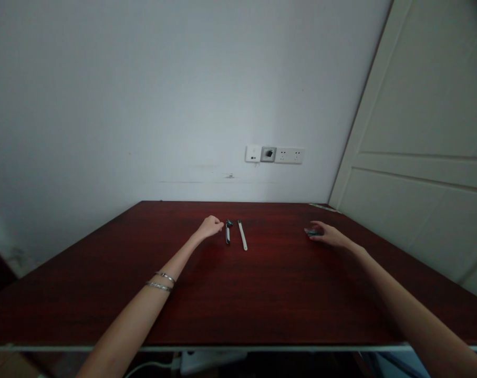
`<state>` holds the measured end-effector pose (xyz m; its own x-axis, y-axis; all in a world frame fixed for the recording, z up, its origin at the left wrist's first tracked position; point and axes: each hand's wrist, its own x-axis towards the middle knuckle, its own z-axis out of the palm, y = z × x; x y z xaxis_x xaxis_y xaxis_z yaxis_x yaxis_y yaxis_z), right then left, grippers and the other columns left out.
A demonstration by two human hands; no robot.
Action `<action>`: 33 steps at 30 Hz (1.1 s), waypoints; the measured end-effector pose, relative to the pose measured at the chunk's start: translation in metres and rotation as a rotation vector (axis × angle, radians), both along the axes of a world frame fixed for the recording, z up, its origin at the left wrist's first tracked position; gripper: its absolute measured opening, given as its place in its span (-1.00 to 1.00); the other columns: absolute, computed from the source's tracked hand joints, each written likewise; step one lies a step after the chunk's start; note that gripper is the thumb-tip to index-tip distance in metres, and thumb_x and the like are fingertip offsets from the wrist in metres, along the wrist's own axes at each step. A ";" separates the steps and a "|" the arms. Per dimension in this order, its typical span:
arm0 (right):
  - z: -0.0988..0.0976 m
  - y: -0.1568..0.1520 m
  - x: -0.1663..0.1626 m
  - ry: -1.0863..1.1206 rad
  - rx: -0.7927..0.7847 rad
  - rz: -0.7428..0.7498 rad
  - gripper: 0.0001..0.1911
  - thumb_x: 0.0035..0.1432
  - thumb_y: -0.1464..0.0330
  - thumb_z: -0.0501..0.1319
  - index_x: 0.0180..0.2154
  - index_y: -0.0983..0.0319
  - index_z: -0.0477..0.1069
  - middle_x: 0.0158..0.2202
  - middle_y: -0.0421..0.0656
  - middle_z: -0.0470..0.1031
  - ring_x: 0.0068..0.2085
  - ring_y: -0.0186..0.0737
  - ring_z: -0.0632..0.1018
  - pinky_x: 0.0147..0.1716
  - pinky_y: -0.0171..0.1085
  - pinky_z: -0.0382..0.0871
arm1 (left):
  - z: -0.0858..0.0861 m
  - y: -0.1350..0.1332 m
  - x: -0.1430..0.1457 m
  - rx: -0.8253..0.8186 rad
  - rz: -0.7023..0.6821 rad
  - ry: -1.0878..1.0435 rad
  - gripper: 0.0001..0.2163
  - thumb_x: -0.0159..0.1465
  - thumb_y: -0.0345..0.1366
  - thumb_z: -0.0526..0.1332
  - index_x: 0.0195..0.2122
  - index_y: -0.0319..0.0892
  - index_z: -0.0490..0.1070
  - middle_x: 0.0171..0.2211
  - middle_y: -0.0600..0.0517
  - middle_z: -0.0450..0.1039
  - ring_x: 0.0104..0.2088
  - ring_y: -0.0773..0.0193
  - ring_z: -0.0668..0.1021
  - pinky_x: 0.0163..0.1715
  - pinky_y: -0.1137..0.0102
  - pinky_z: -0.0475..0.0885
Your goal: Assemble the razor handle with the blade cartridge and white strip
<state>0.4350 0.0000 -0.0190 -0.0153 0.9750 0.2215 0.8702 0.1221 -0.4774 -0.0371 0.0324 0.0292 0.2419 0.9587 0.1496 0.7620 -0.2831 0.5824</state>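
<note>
My left hand (210, 226) is curled closed on the tabletop, with nothing visible in its fingers. Just right of its fingertips lies a razor (228, 233) with a dark head and a pale grip. Beside the razor is a slim white toothbrush (242, 236), its dark bristle end pointing toward the wall. Farther right, my right hand (327, 234) has its thumb and fingers around a small dark, partly clear object (313, 232). The fingers cover part of that object, and its kind is not clear.
The dark red wooden table (262, 299) reaches back to a white wall with sockets (289, 155). A pale panelled door (423, 131) borders the right side. A thin strip (324, 208) lies at the far right corner. Below the front edge is a white cable (149, 365).
</note>
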 end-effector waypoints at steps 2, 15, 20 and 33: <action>0.007 0.000 -0.017 -0.011 0.058 0.007 -0.24 -0.12 0.18 0.24 0.12 0.31 0.14 -0.13 0.02 0.47 -0.13 -0.07 0.49 -0.08 -0.17 0.32 | -0.002 0.000 -0.001 -0.019 0.011 -0.019 -0.74 0.10 -0.25 0.05 -0.61 -0.27 0.40 -0.65 0.04 0.35 -0.65 0.42 0.34 -0.62 0.52 0.18; 0.017 0.029 -0.188 -0.047 0.119 0.352 -0.30 -0.05 0.17 0.26 0.10 0.31 0.16 -0.22 -0.06 0.43 -0.20 -0.19 0.46 -0.17 -0.21 0.29 | -0.021 0.001 0.000 -0.070 0.067 0.010 -0.76 0.13 -0.28 0.06 -0.57 -0.28 0.40 -0.63 0.02 0.39 -0.65 0.42 0.38 -0.63 0.53 0.23; 0.009 0.046 -0.206 -0.034 0.089 0.345 -0.27 -0.07 0.18 0.28 0.11 0.30 0.15 -0.19 -0.05 0.43 -0.17 -0.19 0.45 -0.15 -0.22 0.26 | -0.021 -0.002 0.002 -0.061 0.093 0.032 -0.74 0.14 -0.27 0.05 -0.58 -0.27 0.41 -0.63 0.01 0.40 -0.61 0.38 0.42 -0.60 0.53 0.25; -0.013 0.058 -0.199 -0.006 0.099 0.299 -0.19 -0.09 0.16 0.28 0.15 0.34 0.09 -0.17 -0.03 0.43 -0.16 -0.18 0.45 -0.12 -0.21 0.25 | -0.020 -0.007 0.006 -0.059 0.093 0.069 -0.75 0.14 -0.24 0.06 -0.56 -0.25 0.41 -0.66 0.02 0.37 -0.60 0.35 0.42 -0.59 0.51 0.26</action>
<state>0.2358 0.0578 -0.0323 -0.2999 0.9008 0.3139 0.7914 0.4187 -0.4454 -0.0308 0.0255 0.0088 0.1592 0.9841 0.0782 0.8222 -0.1761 0.5413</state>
